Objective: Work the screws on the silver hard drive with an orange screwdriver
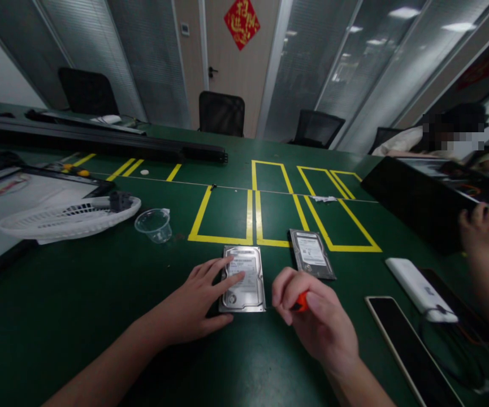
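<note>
A silver hard drive [250, 282] lies label side up on the green table in front of me. My left hand [199, 297] is open on its left side, fingertips spread over the label and thumb stretched along the table by its near edge. An orange-handled screwdriver [301, 302] is closed in my right hand [316, 316]. Its thin shaft points left to the drive's near right corner; whether the tip touches a screw is too small to tell. Beyond my right hand lies a second hard drive [311, 252], slightly turned.
Left stand a clear plastic cup [154, 226] and a white basket [70, 217]. A phone [409, 345] and a white power bank [420, 289] with a cable lie right. Another person's hand [488, 229] rests by a black case [418, 203]. Yellow tape [223, 239] marks rectangles ahead.
</note>
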Available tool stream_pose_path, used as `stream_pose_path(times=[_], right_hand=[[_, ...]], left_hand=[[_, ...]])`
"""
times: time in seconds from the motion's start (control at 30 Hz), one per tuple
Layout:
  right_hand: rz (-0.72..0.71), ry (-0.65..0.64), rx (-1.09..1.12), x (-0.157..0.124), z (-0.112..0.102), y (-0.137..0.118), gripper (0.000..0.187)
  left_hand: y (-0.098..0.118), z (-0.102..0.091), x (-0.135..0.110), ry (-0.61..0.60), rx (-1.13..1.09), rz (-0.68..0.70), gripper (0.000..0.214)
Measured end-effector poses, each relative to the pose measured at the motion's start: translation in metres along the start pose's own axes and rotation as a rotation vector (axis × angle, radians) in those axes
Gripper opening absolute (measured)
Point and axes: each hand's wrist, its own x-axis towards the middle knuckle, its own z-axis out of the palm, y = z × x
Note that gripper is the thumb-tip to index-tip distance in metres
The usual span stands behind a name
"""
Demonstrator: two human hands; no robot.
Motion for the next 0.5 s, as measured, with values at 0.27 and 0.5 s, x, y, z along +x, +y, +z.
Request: stream_pose_path(times=[0.27, 0.5], right_hand=[[-0.001, -0.019, 0.048, -0.0035, 0.0035, 0.0039, 0.016], [0.027, -0.012, 0.061, -0.0010, 0.0047, -0.0017, 0.031]], left_hand=[[0.0023, -0.0020, 0.0015, -0.031, 0.016, -0.014, 0.092], [-0.0002, 0.0006, -0.0002, -0.011, 0.007, -0.007, 0.091]])
